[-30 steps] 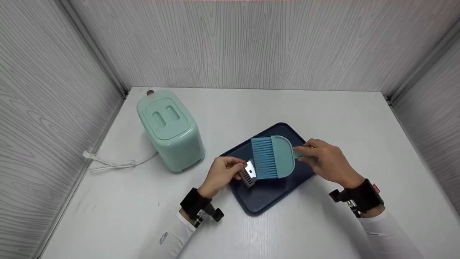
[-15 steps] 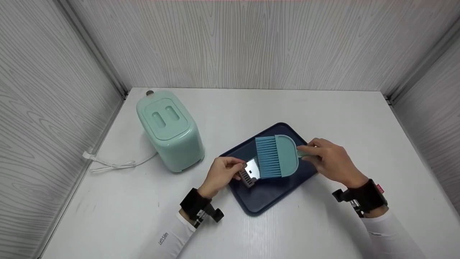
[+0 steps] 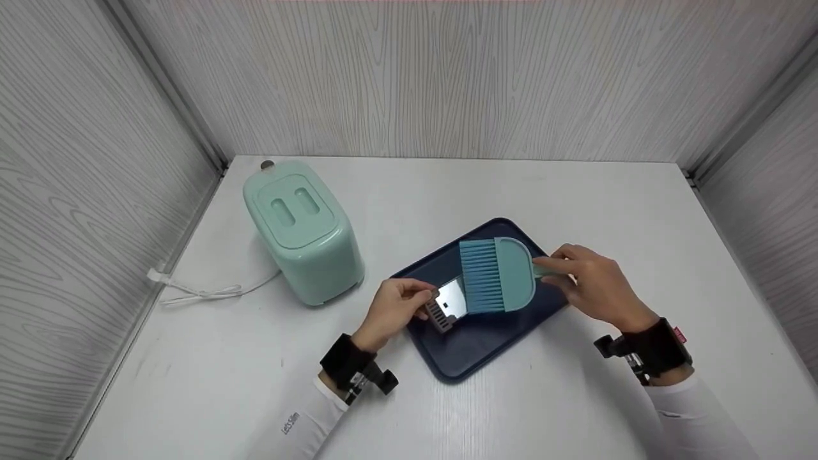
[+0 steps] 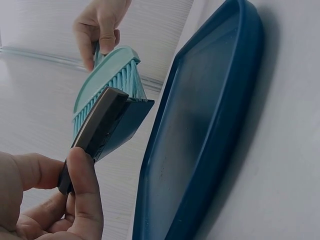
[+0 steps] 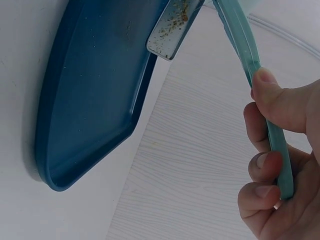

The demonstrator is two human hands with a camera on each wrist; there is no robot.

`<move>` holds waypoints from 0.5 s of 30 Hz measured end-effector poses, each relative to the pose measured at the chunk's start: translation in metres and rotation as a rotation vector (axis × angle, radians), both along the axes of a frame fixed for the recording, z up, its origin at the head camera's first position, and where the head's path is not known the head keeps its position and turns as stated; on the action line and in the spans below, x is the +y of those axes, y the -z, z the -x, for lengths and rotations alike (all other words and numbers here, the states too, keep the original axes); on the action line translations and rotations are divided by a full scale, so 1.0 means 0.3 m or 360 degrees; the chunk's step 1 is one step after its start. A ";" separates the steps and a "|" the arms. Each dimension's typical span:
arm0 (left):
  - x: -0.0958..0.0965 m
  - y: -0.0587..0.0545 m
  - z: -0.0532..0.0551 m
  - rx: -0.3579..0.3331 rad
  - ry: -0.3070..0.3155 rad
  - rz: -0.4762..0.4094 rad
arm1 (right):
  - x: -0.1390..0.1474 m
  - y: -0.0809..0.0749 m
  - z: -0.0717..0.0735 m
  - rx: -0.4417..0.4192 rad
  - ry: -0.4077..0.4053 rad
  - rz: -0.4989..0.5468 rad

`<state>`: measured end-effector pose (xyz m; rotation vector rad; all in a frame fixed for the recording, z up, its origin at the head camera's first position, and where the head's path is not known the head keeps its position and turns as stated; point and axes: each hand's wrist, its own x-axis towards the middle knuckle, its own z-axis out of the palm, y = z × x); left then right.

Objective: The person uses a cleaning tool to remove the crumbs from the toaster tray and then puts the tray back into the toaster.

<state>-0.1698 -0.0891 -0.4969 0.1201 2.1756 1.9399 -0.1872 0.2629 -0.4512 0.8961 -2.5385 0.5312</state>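
My left hand [image 3: 391, 310] pinches the slotted grey end of a shiny metal crumb tray [image 3: 455, 299] between thumb and fingers. My right hand [image 3: 597, 287] grips the handle of a mint brush [image 3: 516, 275] with blue bristles, which overlap the crumb tray's right end in the head view. Brown crumbs [image 5: 178, 21] lie on the crumb tray's surface in the right wrist view. Both things are held above a dark blue tray [image 3: 454, 361] on the table. In the left wrist view the bristles [image 4: 131, 82] are at the crumb tray's upper face; contact is hard to tell.
A mint toaster [image 3: 323, 262] with a lid on top stands to the left of the blue tray. Its white cord [image 3: 211, 294] lies bundled on the table. Light wood-grain panels [image 3: 409, 83] enclose the back and sides. Small specks dot the blue tray [image 5: 95, 110].
The brush and my right hand have shifted slightly to the right, along the crumb tray away from my left hand. More of its metal surface shows. My left hand has stayed put.
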 end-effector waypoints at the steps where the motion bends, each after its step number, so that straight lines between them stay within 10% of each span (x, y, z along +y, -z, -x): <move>1: -0.001 0.001 -0.001 0.0003 0.0005 -0.0005 | 0.001 0.001 0.002 0.0006 -0.0002 0.0002; 15: -0.009 0.006 -0.003 0.0022 0.0028 -0.0046 | 0.023 -0.007 0.005 -0.0025 0.0022 0.0034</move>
